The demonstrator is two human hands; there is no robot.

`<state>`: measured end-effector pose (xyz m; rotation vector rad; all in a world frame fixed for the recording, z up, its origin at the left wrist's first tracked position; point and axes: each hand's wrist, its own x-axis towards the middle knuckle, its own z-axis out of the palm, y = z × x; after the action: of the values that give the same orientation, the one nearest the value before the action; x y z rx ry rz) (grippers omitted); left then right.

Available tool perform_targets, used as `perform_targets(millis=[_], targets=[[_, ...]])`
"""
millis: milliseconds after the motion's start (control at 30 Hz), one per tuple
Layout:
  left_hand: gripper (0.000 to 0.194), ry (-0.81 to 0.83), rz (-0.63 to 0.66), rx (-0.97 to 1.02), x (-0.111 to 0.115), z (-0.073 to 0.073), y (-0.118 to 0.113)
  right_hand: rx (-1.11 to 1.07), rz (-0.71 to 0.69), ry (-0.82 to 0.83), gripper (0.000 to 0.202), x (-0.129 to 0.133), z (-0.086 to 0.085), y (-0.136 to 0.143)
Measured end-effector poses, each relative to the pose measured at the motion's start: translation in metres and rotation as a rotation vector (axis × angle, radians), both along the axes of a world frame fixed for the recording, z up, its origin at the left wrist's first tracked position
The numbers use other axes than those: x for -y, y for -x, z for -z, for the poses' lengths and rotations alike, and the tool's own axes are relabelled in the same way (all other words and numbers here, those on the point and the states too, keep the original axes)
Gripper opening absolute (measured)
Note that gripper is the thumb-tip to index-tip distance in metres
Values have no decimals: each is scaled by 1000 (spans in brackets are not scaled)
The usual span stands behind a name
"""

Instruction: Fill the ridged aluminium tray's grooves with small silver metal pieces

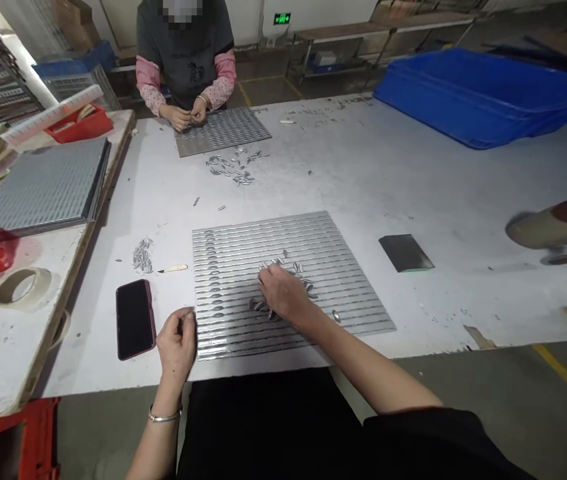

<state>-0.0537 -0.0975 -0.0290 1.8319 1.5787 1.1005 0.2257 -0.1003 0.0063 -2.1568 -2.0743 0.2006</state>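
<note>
A ridged, shiny silver sheet lies flat in front of me, with a column of small dark oval pieces along its left side. My right hand is over the middle of the sheet, fingers pinched together among loose silver leaf-shaped pieces; whatever is in the pinch is too small to name. Resting by the sheet's lower left edge, my left hand is closed with curled fingers, and its grip is hidden. A small heap of silver pieces and a thin knife-like tool lie left of the sheet.
Left of me are a phone, a tape roll and stacked sheets. A dark block and a large blue tray stand right. Across the table, a person works at another sheet.
</note>
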Motion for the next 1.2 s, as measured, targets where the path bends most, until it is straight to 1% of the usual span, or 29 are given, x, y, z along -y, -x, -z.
perform_targets(millis=[100,167,267,333,433,500,600,667,833,967,1067,1200], targets=[[26,23,0,20,1,-2,-1,48,-93,-6,23,-4,3,0],[26,34,6,33,2,-3,-1,-28,-115,-40,22,-2,4,6],[24,34,11,36,3,-4,-1,-315,-163,-80,17,6,3,18],[24,38,15,40,2,-5,-1,-504,-232,-86,23,12,3,30],[23,50,27,46,2,-6,-1,-670,-314,-111,25,20,8,50],[23,56,29,43,2,-6,-1,-745,-290,-107,21,24,13,62],[23,61,24,39,3,-4,-1,-855,-169,-32,12,30,18,74],[22,60,21,41,3,-2,-1,-903,-121,2,9,33,19,78],[22,51,22,35,3,-3,-1,-769,-149,-41,13,36,17,78],[24,52,17,35,3,-6,-2,-765,-166,-31,11,33,15,80],[25,51,15,23,3,-6,-3,-713,-178,-41,12,31,19,86],[26,60,18,14,3,-5,-2,-576,-148,-46,14,30,25,94]])
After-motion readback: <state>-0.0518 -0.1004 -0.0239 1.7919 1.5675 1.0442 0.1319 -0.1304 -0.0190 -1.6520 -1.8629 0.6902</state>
